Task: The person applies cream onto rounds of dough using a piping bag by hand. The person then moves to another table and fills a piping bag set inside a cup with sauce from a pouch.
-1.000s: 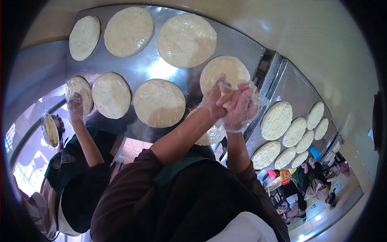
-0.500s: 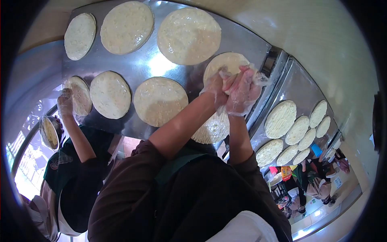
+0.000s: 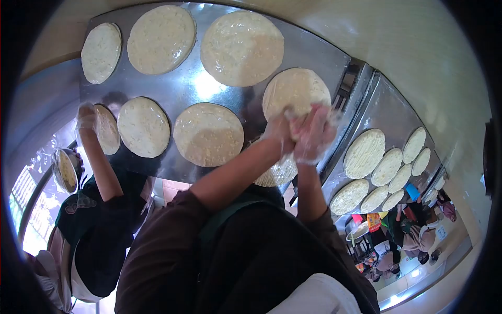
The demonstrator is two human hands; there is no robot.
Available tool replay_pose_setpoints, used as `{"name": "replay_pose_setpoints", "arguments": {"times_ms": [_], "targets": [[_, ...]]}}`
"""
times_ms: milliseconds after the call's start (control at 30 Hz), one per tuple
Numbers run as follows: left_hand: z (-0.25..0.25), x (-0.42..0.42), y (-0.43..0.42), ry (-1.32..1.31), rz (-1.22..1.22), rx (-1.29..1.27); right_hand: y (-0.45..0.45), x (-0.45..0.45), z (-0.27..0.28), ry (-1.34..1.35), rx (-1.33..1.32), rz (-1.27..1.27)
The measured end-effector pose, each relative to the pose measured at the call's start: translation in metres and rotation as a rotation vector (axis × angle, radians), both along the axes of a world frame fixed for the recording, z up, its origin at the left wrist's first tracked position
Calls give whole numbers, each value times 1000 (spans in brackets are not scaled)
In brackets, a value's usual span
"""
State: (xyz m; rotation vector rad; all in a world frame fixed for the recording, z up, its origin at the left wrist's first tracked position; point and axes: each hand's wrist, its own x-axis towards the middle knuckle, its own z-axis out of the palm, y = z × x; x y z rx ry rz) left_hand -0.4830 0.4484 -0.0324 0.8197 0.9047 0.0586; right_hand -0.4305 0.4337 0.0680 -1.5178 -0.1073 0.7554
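Observation:
My left hand (image 3: 281, 129) and my right hand (image 3: 315, 135), both in clear plastic gloves, meet at the near edge of a round flat dough (image 3: 297, 91) on the metal table. The fingers of my right hand are curled round something pale that I cannot make out. Motion blurs my left hand, whose fingertips lie against the right one. Partly hidden below my left forearm is another round (image 3: 276, 174) with a ridged surface. To the left lies a glossy pale round (image 3: 209, 134), and a larger one (image 3: 242, 48) is further back.
More rounds lie on the metal table (image 3: 183, 86). At the left, a co-worker's gloved hand (image 3: 87, 118) is at a small round, beside a bowl (image 3: 67, 170). A second metal surface (image 3: 387, 99) at the right bears several ovals; people stand beyond it.
My hands have come slightly nearer to me, uncovering more of the dough behind them. The co-worker's hand has moved left and up, to the edge of its round.

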Motion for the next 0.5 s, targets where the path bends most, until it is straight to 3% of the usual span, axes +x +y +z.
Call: {"name": "replay_pose_setpoints", "arguments": {"times_ms": [100, 167, 200, 267, 333, 400, 467, 500], "targets": [[4, -20, -36, -43, -141, 390, -31, -13, -7, -19, 37, 15], [29, -17, -22, 89, -222, 356, -9, 0, 1, 0, 21, -5], [71, 1, 23, 228, -250, 201, 10, 11, 1, -47, 32, 0], [80, 24, 51, 290, 22, -303, 22, 20, -2, -113, 28, 9], [44, 33, 33, 107, 618, -997, 23, 24, -2, -147, -18, 8], [25, -4, -18, 127, -27, 155, -21, 16, -17, -387, -152, 166], [42, -12, -31, 12, 13, 238, -38, 7, -11, -361, -175, 169], [52, -4, -33, -89, 373, -261, -40, 1, -7, -214, -130, 94]]}}
